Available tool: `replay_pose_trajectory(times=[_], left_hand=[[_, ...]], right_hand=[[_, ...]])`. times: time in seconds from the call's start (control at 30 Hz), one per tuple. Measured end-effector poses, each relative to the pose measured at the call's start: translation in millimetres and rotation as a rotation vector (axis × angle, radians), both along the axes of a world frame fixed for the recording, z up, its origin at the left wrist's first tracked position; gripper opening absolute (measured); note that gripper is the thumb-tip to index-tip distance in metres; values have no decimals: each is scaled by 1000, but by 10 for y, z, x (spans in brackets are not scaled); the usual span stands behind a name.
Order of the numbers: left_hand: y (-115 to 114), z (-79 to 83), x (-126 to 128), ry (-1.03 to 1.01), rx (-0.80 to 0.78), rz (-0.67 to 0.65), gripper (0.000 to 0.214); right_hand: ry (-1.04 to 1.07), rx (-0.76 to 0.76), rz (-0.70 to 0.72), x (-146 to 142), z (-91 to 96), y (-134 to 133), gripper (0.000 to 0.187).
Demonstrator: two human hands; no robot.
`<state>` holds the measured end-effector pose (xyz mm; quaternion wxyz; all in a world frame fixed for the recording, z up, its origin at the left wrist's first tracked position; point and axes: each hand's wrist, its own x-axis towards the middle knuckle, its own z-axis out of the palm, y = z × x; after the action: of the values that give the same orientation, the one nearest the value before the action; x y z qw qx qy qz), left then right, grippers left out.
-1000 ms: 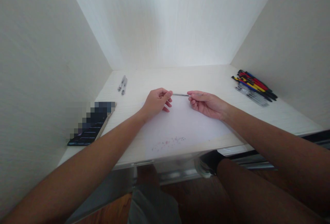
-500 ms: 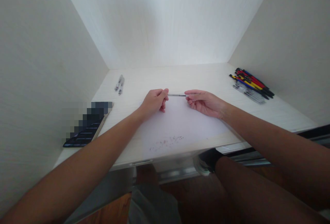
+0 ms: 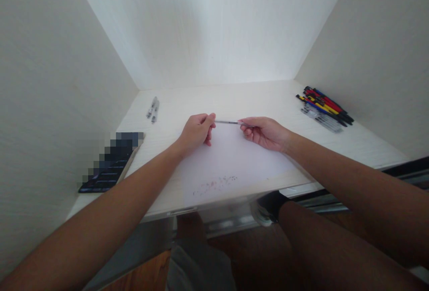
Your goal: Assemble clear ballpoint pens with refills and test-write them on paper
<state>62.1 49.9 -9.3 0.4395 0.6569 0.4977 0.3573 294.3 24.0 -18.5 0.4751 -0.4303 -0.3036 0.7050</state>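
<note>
A thin, clear-and-dark pen (image 3: 226, 122) lies level between my two hands, above the far part of a white sheet of paper (image 3: 231, 152). My left hand (image 3: 196, 132) is closed, thumb and finger pinching the pen's left end. On the other end my right hand (image 3: 264, 133) closes with thumb and fingertips, the remaining fingers curled beneath. Both ends are partly covered by my fingers, so I cannot tell whether it is one piece or two. Small dark and reddish marks (image 3: 216, 184) dot the near part of the paper.
Two clear pens (image 3: 153, 110) lie at the back left. To the right is a pile of red, yellow, blue and black pens (image 3: 326, 105), with several clear pens (image 3: 323, 121) beside it. A dark, partly pixelated device (image 3: 110, 175) rests at the left. Pale walls enclose the desk.
Both hands stay on the pen and have shifted very slightly. A little more of it shows near my right fingertips. The whole view has moved slightly left.
</note>
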Motion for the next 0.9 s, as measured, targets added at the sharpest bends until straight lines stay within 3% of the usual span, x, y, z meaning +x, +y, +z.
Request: replay_pose_trajectory(times=[0.5, 0.9], left_hand=[[-11, 25, -9, 89, -49, 21, 45], [15, -134, -27, 33, 97, -128, 18]], right_hand=[[-90, 89, -9, -17, -35, -48, 16], [-112, 64, -29, -41, -18, -53, 19]])
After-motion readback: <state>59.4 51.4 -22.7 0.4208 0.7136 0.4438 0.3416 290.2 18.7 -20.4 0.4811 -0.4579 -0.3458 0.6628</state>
